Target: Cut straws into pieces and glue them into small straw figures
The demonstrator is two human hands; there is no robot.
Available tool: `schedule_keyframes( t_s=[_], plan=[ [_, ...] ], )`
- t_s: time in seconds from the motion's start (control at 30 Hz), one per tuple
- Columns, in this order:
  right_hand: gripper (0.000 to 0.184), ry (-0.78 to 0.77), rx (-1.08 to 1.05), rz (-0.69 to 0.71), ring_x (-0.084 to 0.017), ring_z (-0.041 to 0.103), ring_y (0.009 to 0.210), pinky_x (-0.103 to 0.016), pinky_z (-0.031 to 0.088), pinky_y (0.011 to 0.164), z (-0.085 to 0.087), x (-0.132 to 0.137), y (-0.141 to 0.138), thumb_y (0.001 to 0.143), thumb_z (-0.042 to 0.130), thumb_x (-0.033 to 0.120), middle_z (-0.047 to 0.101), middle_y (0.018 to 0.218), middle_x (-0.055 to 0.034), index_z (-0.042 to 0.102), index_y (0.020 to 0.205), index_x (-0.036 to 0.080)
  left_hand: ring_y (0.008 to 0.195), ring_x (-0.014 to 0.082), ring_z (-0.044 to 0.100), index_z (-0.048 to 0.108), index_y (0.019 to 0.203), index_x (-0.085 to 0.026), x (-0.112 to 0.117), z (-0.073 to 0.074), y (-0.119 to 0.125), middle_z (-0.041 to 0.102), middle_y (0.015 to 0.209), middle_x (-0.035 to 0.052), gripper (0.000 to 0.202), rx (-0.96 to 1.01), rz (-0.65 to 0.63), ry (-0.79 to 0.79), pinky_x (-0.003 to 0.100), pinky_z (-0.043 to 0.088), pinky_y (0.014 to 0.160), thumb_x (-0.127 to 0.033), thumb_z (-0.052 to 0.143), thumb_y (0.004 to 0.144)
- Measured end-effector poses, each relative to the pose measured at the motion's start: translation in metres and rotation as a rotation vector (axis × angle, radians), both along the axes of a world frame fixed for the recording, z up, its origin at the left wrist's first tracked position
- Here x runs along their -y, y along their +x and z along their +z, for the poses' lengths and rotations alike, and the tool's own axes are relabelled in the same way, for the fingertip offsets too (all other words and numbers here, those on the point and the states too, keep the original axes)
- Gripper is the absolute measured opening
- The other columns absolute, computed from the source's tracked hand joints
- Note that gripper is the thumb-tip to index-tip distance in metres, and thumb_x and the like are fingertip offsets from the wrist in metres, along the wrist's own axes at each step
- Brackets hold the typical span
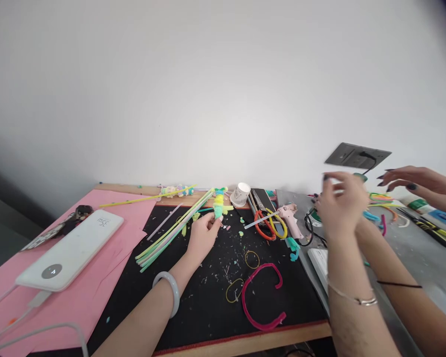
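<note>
My left hand (204, 232), with a pale bangle on its wrist, pinches the lower end of a small green-and-yellow pipe-cleaner figure (218, 202) and holds it upright near the mat's back edge. My right hand (344, 201), wearing a silver bracelet, is raised over the right side of the table. Motion smears its fingers, so I cannot make out anything in them. A bundle of pastel pipe cleaners (174, 233) lies left of the figure. To its right are a paper cup (240, 194), scissors with orange and yellow handles (270, 224) and a pink glue gun (290, 220).
A white power bank (72, 250) with cables rests on pink paper (111, 282). Scraps, rubber bands (251, 259) and a magenta pipe cleaner (247, 302) lie on the black mat (193, 312). Another person's hand (423, 186) and banded forearm (397, 282) reach in at right.
</note>
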State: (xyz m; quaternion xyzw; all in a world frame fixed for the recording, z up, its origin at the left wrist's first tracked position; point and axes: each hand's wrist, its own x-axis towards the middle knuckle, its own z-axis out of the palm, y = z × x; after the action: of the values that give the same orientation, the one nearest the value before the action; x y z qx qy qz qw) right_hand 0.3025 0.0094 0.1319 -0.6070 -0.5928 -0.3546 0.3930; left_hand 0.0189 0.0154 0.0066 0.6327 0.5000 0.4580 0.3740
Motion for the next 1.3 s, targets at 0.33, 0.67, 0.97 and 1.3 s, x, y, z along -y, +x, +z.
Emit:
schedule_keyframes(
  t_s=[0.33,0.67,0.97,1.3],
  plan=[
    [0.021,-0.478,-0.201,0.662,-0.022,0.053,0.101,-0.035,0.045,0.086,-0.097,-0.010,-0.120,0.081,0.054,0.021,0.055,0.108,-0.0094,0.058,0.101,0.021,0.048,0.0110,0.046,0.055,0.073,-0.017,0.001,0.003,0.002,0.051,0.057,-0.0023,0.029,-0.058,-0.040,0.052,0.023,0.034,0.051,-0.041,0.042,0.083],
    [0.016,-0.396,-0.249,0.691,-0.021,0.056,0.093,-0.037,0.047,0.082,-0.113,-0.010,-0.115,0.085,0.048,0.021,0.058,0.098,-0.0083,0.063,0.091,0.021,0.049,0.0109,0.044,0.054,0.067,-0.017,0.003,0.001,0.004,0.051,0.055,-0.0017,0.026,-0.085,-0.068,0.068,0.022,0.032,0.050,-0.037,0.044,0.081],
    [0.021,-0.375,-0.220,0.679,-0.021,0.055,0.097,-0.036,0.046,0.084,-0.110,-0.007,-0.116,0.083,0.050,0.018,0.057,0.106,-0.0099,0.063,0.099,0.021,0.046,0.0105,0.043,0.055,0.069,-0.017,0.002,0.002,0.004,0.047,0.051,-0.0027,0.028,-0.081,-0.078,0.038,0.023,0.032,0.049,-0.039,0.044,0.082],
    [0.016,-0.248,-0.441,0.669,-0.017,0.056,0.076,-0.032,0.045,0.067,-0.103,0.007,-0.120,0.082,0.049,0.018,0.058,0.084,-0.0063,0.051,0.066,0.019,0.050,0.0044,0.043,0.052,0.093,-0.016,-0.001,0.006,0.004,0.056,0.090,0.0041,0.029,0.553,-0.391,-0.356,0.021,0.037,0.051,-0.042,0.049,0.081]
  ],
)
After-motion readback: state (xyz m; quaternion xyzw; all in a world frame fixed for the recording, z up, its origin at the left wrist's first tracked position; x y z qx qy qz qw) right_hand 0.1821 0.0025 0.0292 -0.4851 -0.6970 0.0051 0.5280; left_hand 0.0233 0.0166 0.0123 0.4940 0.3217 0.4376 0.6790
